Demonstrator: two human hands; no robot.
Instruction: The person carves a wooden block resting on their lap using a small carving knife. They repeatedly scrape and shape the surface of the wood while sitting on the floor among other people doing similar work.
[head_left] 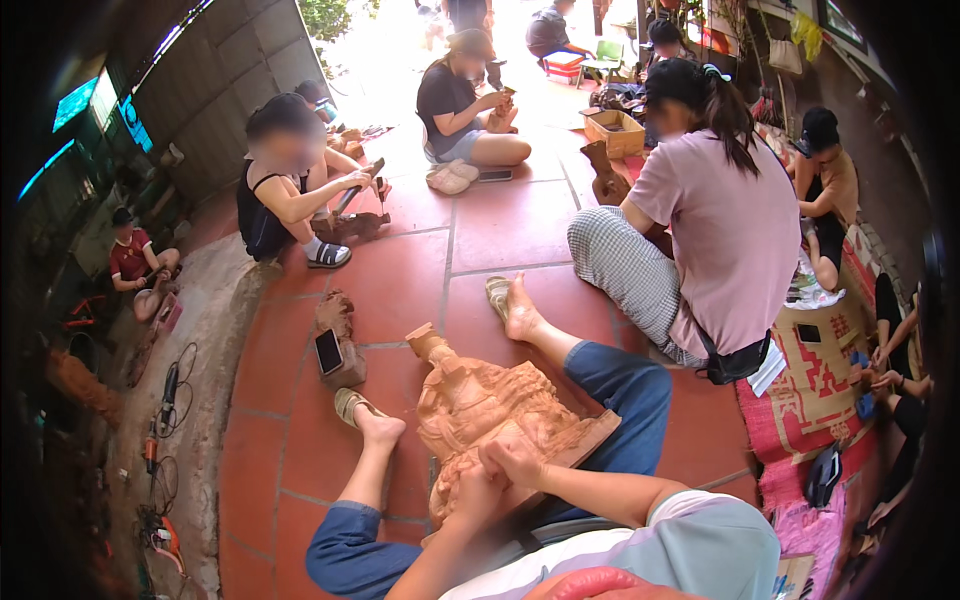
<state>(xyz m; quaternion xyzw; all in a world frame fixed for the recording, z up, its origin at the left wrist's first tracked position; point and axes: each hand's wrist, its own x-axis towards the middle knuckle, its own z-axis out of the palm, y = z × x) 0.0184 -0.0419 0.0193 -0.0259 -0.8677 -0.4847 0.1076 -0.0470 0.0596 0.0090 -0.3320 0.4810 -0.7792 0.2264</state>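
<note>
While the carved wooden statue (490,410) lies across the lap, head pointing away, the left hand (478,492) and right hand (513,462) clench its near base.

Daylight scene, moderately bright overall. Strongest light at 12 o'clock: pale sunlit ground (400,60) blown out, detail lost. Reddish-brown square floor tiles (400,280) evenly lit, soft sheen toward 12 o'clock, only faint shadows under seated people. Dark corrugated metal wall (220,80) at 10 o'clock in shade; area at 9 o'clock dim, murky. Black vignette fills corners and both side edges. Fisheye bends tile joints near rim. Centre sharp; pale carved wooden figure (490,400) crisp. Faces blurred. Pinkish blurred shape (600,585) at 6 o'clock out of focus.
</note>
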